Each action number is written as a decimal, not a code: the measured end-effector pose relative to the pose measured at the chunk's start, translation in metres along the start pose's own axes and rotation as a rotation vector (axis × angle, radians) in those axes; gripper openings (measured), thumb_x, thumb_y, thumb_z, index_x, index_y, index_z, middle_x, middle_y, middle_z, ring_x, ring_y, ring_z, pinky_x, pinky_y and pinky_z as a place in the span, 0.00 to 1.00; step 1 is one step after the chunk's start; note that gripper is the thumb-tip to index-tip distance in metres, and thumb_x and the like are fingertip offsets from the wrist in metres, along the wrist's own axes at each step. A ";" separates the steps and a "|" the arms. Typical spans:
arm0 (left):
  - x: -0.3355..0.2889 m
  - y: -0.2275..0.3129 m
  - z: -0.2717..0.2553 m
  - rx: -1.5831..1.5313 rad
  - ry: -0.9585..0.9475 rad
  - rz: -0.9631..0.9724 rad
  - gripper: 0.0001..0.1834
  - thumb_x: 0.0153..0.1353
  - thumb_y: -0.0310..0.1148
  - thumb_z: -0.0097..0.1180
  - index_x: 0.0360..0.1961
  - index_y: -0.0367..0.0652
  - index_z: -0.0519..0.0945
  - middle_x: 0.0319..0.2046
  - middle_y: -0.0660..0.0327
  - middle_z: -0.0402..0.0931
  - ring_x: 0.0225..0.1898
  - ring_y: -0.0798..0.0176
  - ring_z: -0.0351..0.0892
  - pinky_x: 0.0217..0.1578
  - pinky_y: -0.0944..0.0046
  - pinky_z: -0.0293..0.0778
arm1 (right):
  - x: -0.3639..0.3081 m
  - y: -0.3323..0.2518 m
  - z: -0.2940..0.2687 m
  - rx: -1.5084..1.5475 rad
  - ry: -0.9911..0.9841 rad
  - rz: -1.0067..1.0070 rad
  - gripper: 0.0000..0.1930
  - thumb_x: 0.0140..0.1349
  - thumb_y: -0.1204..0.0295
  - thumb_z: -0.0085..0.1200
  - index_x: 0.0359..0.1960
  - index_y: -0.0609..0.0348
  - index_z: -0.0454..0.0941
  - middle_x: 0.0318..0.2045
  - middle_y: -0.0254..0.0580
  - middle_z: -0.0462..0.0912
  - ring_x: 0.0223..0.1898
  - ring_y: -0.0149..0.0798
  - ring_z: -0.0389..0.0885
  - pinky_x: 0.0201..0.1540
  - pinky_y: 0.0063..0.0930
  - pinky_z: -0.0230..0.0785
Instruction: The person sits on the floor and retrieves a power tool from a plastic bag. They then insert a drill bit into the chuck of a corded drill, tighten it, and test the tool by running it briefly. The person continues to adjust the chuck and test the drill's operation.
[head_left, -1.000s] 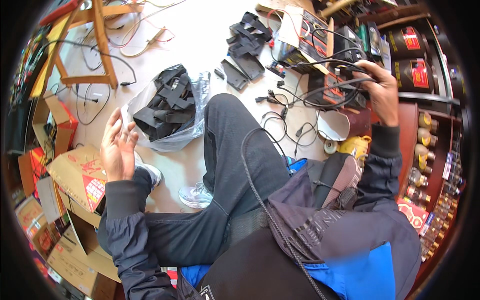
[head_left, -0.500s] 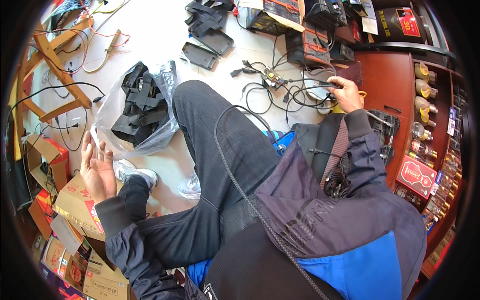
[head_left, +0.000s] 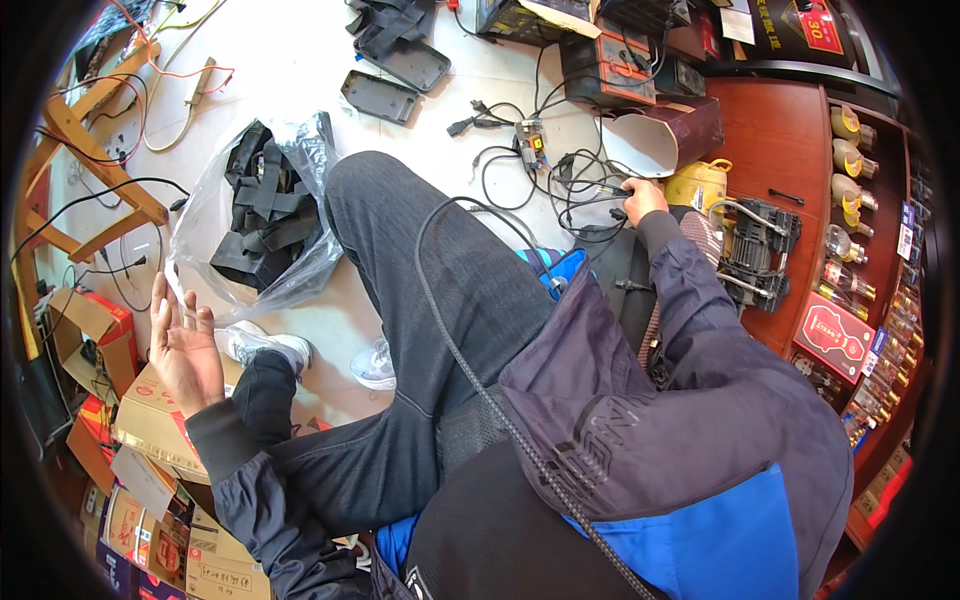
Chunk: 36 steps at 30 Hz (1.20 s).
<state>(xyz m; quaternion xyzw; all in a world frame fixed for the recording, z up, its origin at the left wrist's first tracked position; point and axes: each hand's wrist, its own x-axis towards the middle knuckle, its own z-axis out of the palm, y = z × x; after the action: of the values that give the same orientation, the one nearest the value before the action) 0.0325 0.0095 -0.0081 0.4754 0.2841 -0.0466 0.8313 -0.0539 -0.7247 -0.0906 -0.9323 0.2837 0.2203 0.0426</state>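
My right hand is closed on a bundle of black power cables, low over the floor by a dark pad. Loops and plugs of the cables spread out to its left. Among them lies a small bare circuit board. My left hand is palm up with its fingers stretched out, over a cardboard box. Its fingertips are beside the rim of a clear plastic bag; whether they touch it I cannot tell. Flat black pieces fill the bag.
Black plastic cases lie at the far middle, with orange and black batteries farther right. A yellow container and a dark motor-like device stand by the red-brown cabinet. Bulbs line its shelf. A wooden frame stands left.
My right hand has moved left and a little nearer with the cables, and the yellow container and dark device show more fully. My left hand keeps nearly the same pose.
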 end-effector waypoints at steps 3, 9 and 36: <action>0.000 0.000 -0.002 0.004 0.010 -0.008 0.26 0.77 0.30 0.47 0.74 0.40 0.68 0.68 0.60 0.73 0.55 0.65 0.78 0.52 0.63 0.77 | 0.012 0.012 0.010 -0.036 -0.038 0.030 0.18 0.59 0.75 0.55 0.51 0.51 0.87 0.53 0.51 0.87 0.58 0.56 0.83 0.61 0.45 0.74; 0.000 0.001 -0.001 -0.001 0.005 -0.011 0.27 0.78 0.30 0.47 0.75 0.40 0.67 0.69 0.60 0.73 0.55 0.65 0.78 0.52 0.63 0.77 | 0.027 0.025 0.021 -0.061 -0.087 0.039 0.17 0.60 0.75 0.57 0.52 0.54 0.85 0.51 0.53 0.87 0.59 0.54 0.83 0.62 0.44 0.74; -0.002 0.002 -0.009 0.012 0.019 0.005 0.27 0.77 0.30 0.48 0.75 0.40 0.68 0.69 0.58 0.73 0.55 0.64 0.80 0.53 0.63 0.78 | 0.057 0.061 0.056 -0.291 -0.323 0.091 0.17 0.64 0.68 0.58 0.51 0.60 0.88 0.54 0.58 0.87 0.59 0.57 0.84 0.62 0.44 0.77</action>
<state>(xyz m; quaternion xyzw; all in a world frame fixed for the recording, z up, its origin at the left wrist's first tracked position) 0.0279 0.0176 -0.0092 0.4816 0.2906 -0.0420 0.8258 -0.0667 -0.7936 -0.1634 -0.8674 0.2802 0.4072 -0.0574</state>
